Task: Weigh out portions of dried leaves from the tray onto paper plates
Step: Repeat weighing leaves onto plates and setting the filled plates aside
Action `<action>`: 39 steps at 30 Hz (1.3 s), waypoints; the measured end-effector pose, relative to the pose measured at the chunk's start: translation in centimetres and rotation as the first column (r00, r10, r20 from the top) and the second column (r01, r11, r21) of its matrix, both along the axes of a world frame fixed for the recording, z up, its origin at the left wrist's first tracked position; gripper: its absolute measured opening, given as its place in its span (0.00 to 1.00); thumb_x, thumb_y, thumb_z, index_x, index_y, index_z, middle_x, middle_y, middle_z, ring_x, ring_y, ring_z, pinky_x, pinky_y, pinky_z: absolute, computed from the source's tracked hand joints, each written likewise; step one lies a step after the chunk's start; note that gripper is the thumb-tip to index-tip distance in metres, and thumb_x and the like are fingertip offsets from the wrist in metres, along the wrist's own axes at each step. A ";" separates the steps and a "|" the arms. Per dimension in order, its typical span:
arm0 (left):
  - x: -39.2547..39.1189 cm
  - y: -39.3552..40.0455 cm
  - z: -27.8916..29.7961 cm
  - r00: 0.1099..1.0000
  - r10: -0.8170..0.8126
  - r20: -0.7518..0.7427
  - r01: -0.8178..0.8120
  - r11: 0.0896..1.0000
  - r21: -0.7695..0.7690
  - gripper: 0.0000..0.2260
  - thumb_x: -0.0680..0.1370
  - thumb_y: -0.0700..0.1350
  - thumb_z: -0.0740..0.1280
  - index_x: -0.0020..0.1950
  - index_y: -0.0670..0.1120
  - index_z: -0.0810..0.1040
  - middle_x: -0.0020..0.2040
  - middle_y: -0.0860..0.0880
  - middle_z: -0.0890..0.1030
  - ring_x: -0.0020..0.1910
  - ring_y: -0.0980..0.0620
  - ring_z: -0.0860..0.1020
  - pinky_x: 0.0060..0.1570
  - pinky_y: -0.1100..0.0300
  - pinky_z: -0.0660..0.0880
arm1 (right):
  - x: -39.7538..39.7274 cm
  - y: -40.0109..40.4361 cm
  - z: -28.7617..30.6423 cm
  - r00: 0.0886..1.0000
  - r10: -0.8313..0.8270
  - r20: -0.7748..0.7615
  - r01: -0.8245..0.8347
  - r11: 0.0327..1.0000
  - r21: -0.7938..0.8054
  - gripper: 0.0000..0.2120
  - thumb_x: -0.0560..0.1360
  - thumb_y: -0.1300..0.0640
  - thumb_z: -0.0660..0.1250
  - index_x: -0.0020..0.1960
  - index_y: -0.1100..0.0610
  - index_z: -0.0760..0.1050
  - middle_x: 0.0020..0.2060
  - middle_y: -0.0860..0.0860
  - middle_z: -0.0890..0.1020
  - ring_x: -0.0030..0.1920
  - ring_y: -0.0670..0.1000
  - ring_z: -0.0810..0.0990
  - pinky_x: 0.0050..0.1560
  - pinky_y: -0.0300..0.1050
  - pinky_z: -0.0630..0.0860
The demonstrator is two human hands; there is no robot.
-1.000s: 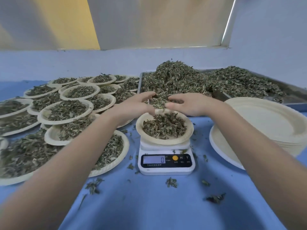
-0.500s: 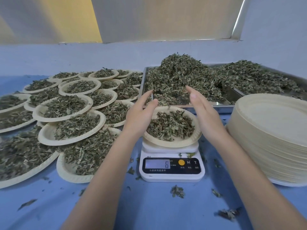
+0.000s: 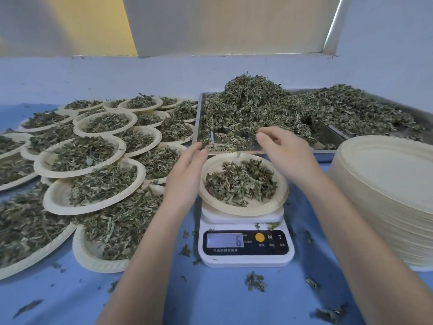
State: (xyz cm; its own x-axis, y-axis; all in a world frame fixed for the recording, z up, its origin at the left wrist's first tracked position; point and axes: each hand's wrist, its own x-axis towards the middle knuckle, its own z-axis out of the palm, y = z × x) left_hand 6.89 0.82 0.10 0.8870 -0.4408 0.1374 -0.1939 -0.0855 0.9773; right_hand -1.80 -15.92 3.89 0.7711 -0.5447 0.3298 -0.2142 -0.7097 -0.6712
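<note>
Now spread hands point(image 3: 234, 165) flank the leaf-filled plate point(image 3: 278, 202) on the scale point(image 3: 246, 256).

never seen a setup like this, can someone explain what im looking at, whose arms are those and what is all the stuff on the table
This is one picture from a camera worn on a person's head, looking down, so the arms are the wearer's own. The left hand and right hand hover open on either side of a paper plate of dried leaves that sits on a small kitchen scale; neither holds anything. Behind is a metal tray heaped with leaves. Filled plates crowd the left, a stack of empty plates stands on the right, all on a blue cloth.
</note>
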 end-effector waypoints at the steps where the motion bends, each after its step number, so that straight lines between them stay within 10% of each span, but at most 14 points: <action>1: 0.1 0.0 -0.1 1.000 0.005 -0.013 -0.005 1.000 -0.002 0.17 0.79 0.58 0.58 0.67 0.61 0.71 0.67 0.58 0.73 0.67 0.53 0.70 0.68 0.46 0.65 | 1.1 -0.3 0.8 0.996 -0.010 -0.088 0.005 0.999 -0.052 0.16 0.80 0.47 0.56 0.64 0.49 0.74 0.50 0.42 0.79 0.42 0.41 0.76 0.41 0.35 0.67; 6: 0.7 -0.3 -0.4 0.995 0.060 -0.080 -0.063 0.997 -0.039 0.13 0.80 0.54 0.58 0.63 0.57 0.75 0.64 0.56 0.76 0.64 0.51 0.74 0.67 0.46 0.67 | 8.7 -1.2 3.3 0.847 0.066 -0.528 -0.230 0.940 -0.252 0.22 0.79 0.46 0.59 0.68 0.56 0.72 0.62 0.52 0.77 0.46 0.50 0.78 0.45 0.41 0.72; 11: 1.6 -0.5 -0.1 0.984 0.092 -0.154 -0.107 0.990 -0.090 0.08 0.81 0.51 0.58 0.48 0.62 0.74 0.59 0.56 0.79 0.55 0.52 0.79 0.63 0.48 0.71 | 15.1 -2.0 1.9 0.605 0.124 -0.787 -0.295 0.953 -0.077 0.38 0.74 0.34 0.62 0.76 0.54 0.59 0.75 0.53 0.60 0.70 0.58 0.66 0.66 0.55 0.68; 15: 2.0 -0.6 0.2 0.978 0.113 -0.175 -0.136 0.983 -0.125 0.08 0.81 0.50 0.58 0.46 0.63 0.73 0.57 0.56 0.78 0.49 0.54 0.79 0.57 0.52 0.75 | 17.1 -1.7 0.8 0.485 0.215 -0.848 -0.376 0.927 0.020 0.30 0.75 0.42 0.64 0.73 0.53 0.64 0.68 0.51 0.68 0.57 0.54 0.74 0.48 0.45 0.75; 20: 2.4 -0.8 0.5 0.971 0.118 -0.206 -0.150 0.978 -0.144 0.07 0.81 0.50 0.59 0.47 0.61 0.73 0.58 0.53 0.78 0.49 0.51 0.80 0.57 0.51 0.76 | 17.2 -1.2 1.1 0.631 0.248 -0.735 -0.452 0.888 -0.088 0.14 0.74 0.60 0.68 0.59 0.55 0.78 0.50 0.51 0.77 0.39 0.54 0.80 0.29 0.40 0.77; 29: 2.6 -0.7 0.7 0.962 0.113 -0.247 -0.161 0.970 -0.181 0.05 0.81 0.49 0.60 0.49 0.58 0.73 0.54 0.54 0.78 0.49 0.48 0.81 0.51 0.53 0.78 | 14.1 -4.8 1.4 0.970 0.148 -0.194 -0.033 0.868 0.496 0.07 0.71 0.68 0.71 0.49 0.66 0.79 0.53 0.55 0.79 0.39 0.51 0.82 0.36 0.43 0.82; 34: 2.3 -0.8 0.8 0.968 0.108 -0.228 -0.146 0.977 -0.157 0.05 0.81 0.50 0.59 0.55 0.56 0.73 0.56 0.53 0.78 0.49 0.50 0.81 0.55 0.52 0.76 | 9.6 -4.0 3.1 0.987 0.156 0.046 -0.156 0.830 0.535 0.14 0.70 0.68 0.72 0.54 0.61 0.80 0.53 0.56 0.80 0.38 0.49 0.83 0.35 0.38 0.80; 39: 1.5 -0.5 0.7 0.976 0.100 -0.192 -0.128 0.982 -0.140 0.07 0.80 0.50 0.60 0.44 0.61 0.73 0.52 0.57 0.78 0.50 0.52 0.80 0.56 0.53 0.75 | 4.0 -2.0 4.1 0.837 0.397 -0.376 -0.376 0.917 0.133 0.19 0.66 0.55 0.77 0.56 0.45 0.79 0.40 0.47 0.85 0.35 0.49 0.84 0.35 0.37 0.80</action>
State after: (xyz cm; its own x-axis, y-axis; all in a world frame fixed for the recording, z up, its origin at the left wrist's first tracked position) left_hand 8.42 0.33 0.81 0.9464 -0.3222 0.0246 -0.0074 0.0547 0.9985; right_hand 2.16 -17.93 7.95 0.9812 -0.1833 -0.0595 -0.1795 -0.7563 -0.6291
